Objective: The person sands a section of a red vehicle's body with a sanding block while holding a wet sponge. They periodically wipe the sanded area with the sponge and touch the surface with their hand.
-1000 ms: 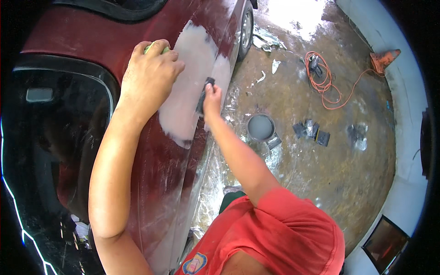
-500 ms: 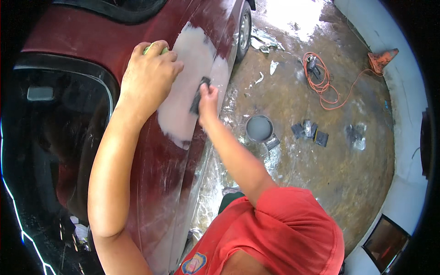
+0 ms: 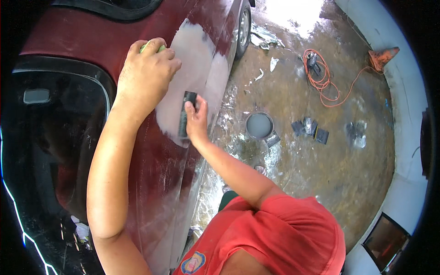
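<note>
Against the side of a dark red car (image 3: 156, 183) my right hand (image 3: 197, 120) grips a long dark sanding block (image 3: 187, 112). The block lies on the lower part of a pale grey filler patch (image 3: 195, 52), its length running along the panel. My left hand (image 3: 145, 75) is closed around a yellow-green sponge (image 3: 155, 47) beside the patch's upper left edge; only a little of the sponge shows between the fingers. The car's black-framed window (image 3: 55, 137) lies left of my left forearm.
On the wet floor stands a bucket of grey water (image 3: 259, 126) with a dark pad (image 3: 272, 139) beside it. Several dark sanding pads (image 3: 311, 129) lie farther right. Beyond are a coiled orange cable (image 3: 316, 75), an orange cone (image 3: 384, 58) and crumpled plastic (image 3: 265, 36). A pale wall (image 3: 408, 110) bounds the right.
My right hand has brought the sanding block down and to the left across the filler patch. My left hand, with the sponge, has shifted only slightly.
</note>
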`<action>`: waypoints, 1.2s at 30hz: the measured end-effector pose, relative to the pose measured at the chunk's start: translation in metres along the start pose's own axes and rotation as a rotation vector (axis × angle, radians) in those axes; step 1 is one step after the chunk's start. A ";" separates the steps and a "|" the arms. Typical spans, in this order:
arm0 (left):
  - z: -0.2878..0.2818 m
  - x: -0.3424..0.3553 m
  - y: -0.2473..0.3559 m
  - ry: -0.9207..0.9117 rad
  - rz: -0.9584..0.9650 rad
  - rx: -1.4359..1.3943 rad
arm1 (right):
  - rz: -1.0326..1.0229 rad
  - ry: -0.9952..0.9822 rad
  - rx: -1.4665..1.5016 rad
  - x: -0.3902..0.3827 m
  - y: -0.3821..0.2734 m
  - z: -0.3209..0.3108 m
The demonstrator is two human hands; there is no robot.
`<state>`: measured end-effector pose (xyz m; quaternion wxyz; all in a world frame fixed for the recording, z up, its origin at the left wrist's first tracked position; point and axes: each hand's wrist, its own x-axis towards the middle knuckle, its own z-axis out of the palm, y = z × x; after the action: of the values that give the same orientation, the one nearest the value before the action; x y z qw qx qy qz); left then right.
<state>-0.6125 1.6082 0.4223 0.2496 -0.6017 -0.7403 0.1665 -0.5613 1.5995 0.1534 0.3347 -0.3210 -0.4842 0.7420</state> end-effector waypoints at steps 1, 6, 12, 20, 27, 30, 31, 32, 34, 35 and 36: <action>0.003 0.000 0.000 0.001 -0.001 0.007 | -0.106 0.003 -0.109 0.011 0.002 -0.003; 0.001 0.001 0.000 -0.023 -0.009 0.028 | 0.354 -0.017 0.376 0.069 0.019 -0.009; 0.001 0.002 0.000 -0.008 0.000 0.022 | 0.079 0.004 -0.006 0.023 0.027 -0.007; 0.004 -0.001 -0.002 -0.039 -0.004 0.017 | 0.186 -0.029 0.233 -0.005 0.024 -0.005; 0.003 0.002 0.000 -0.008 -0.002 0.009 | 0.295 -0.033 0.350 0.096 0.001 -0.018; 0.007 -0.006 -0.002 -0.067 -0.014 0.004 | 0.294 -0.029 0.275 0.015 0.007 -0.006; 0.004 -0.002 -0.001 -0.035 -0.006 0.000 | 0.278 -0.014 0.280 0.005 0.010 -0.006; 0.001 0.001 -0.001 -0.009 0.000 -0.002 | 0.269 -0.004 0.287 0.001 0.018 -0.007; 0.002 0.001 0.000 -0.012 0.001 0.001 | 0.249 -0.034 0.303 0.041 0.018 -0.008; -0.001 0.005 0.002 -0.009 0.000 0.005 | 0.234 0.000 0.324 0.079 0.013 -0.010; -0.002 0.006 0.002 -0.008 0.000 0.005 | 0.224 0.030 0.346 0.105 0.012 -0.008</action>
<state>-0.6106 1.6146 0.4233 0.2482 -0.6004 -0.7408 0.1708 -0.6169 1.6851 0.1235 0.3072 -0.3215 -0.3056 0.8419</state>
